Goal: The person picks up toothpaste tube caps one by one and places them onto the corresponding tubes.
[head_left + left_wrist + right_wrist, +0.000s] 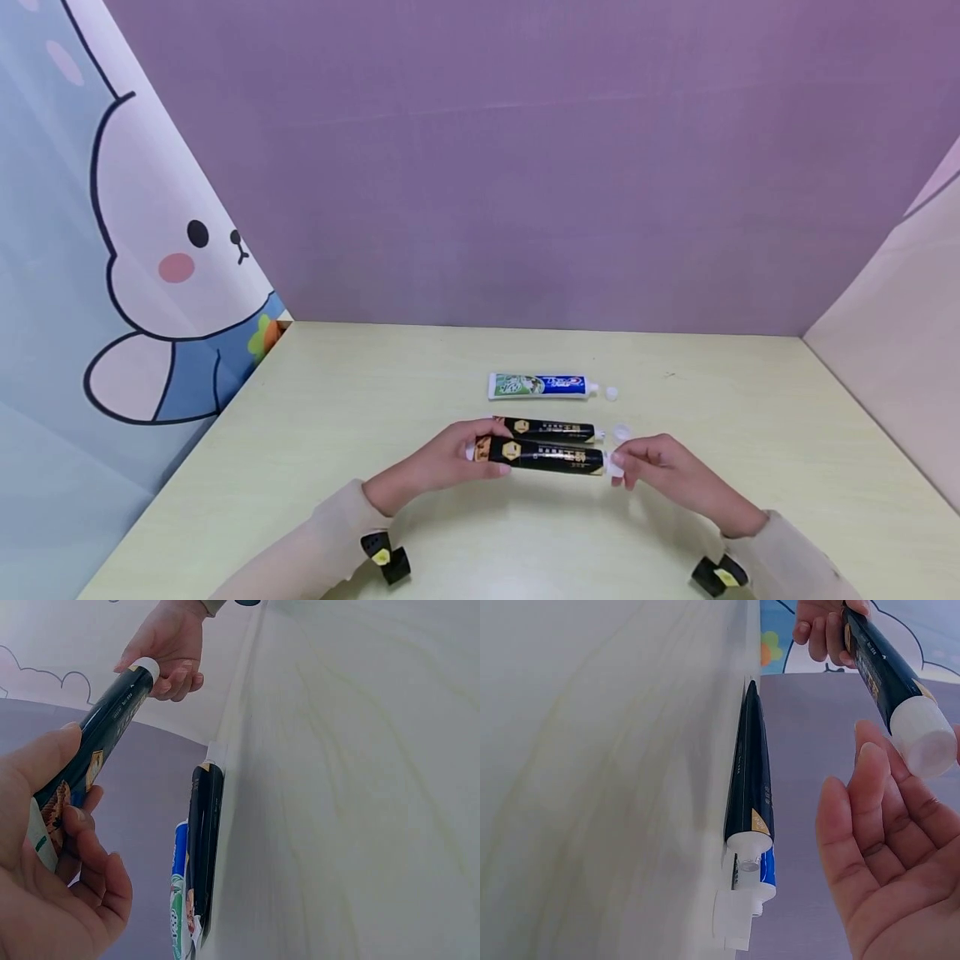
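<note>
A black toothpaste tube (pixel 551 457) with gold marks and a white cap (pixel 924 736) is held above the table. My left hand (pixel 459 455) grips its flat tail end, thumb on one side and fingers curled on the other. My right hand (pixel 663 468) pinches the white cap at the other end, thumb and index finger around it. Just behind lies a second black toothpaste tube (pixel 558 430), its nozzle bare in the right wrist view. The loose white cap (pixel 622 432) near that nozzle stands on the table.
Farther back lies a blue and green toothpaste tube (pixel 538 386), uncapped, with a small white cap (pixel 612 393) beside its nozzle. The pale wooden table (pixel 375 367) ends at a purple backdrop (pixel 540 183). A cartoon-printed cloth (pixel 150 250) hangs on the left.
</note>
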A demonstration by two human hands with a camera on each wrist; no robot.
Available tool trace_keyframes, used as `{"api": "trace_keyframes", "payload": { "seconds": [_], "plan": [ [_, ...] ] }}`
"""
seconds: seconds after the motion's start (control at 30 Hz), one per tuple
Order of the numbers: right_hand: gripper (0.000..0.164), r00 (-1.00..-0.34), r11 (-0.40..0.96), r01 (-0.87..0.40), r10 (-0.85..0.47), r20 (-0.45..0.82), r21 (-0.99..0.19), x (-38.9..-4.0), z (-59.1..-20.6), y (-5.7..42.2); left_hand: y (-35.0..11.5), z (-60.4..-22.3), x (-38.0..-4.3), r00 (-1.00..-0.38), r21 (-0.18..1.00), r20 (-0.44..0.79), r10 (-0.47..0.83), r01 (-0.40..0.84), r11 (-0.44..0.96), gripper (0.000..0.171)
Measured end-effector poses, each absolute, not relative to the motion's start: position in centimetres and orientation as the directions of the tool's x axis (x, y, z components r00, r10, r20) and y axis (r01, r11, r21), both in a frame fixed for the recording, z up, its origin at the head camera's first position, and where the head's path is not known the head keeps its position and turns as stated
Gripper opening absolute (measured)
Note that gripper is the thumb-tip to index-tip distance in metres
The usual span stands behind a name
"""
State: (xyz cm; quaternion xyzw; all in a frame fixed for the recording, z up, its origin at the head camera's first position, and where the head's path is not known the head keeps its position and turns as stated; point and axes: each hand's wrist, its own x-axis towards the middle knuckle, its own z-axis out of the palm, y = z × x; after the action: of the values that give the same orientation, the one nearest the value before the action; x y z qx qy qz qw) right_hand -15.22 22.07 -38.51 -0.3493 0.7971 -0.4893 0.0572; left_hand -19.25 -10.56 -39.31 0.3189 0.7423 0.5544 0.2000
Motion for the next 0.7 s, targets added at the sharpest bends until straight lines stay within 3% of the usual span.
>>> {"api": "trace_keyframes", "payload": {
  "seconds": [0.27, 0.4, 0.53, 0.7],
  "plan": [
    [0.019, -0.744, 0.249, -0.472, -0.626, 0.231, -0.845, -15.15, -38.41, 22.17, -10.67, -39.27, -19.16, -0.717, 0.949, 0.063, 0.694, 0.258, 0.180, 0.028],
    [0.012, -0.772, 0.255, -0.418, -0.605, 0.193, -0.872, -15.02, -38.19, 22.19, -10.72, -39.22, -19.23, -0.722, 0.940, 0.066, 0.688, 0.277, 0.200, 0.029],
    [0.029, -0.821, 0.347, -0.405, -0.546, 0.169, -0.846, -14.77, -38.04, 22.15, -10.76, -39.13, -19.26, -0.729, 0.934, 0.064, 0.681, 0.285, 0.217, 0.029],
    [0.041, -0.828, 0.403, -0.495, -0.486, 0.278, -0.770, -14.60, -38.19, 22.05, -10.89, -39.10, -19.17, -0.730, 0.939, 0.059, 0.681, 0.273, 0.211, 0.028]
  ]
}}
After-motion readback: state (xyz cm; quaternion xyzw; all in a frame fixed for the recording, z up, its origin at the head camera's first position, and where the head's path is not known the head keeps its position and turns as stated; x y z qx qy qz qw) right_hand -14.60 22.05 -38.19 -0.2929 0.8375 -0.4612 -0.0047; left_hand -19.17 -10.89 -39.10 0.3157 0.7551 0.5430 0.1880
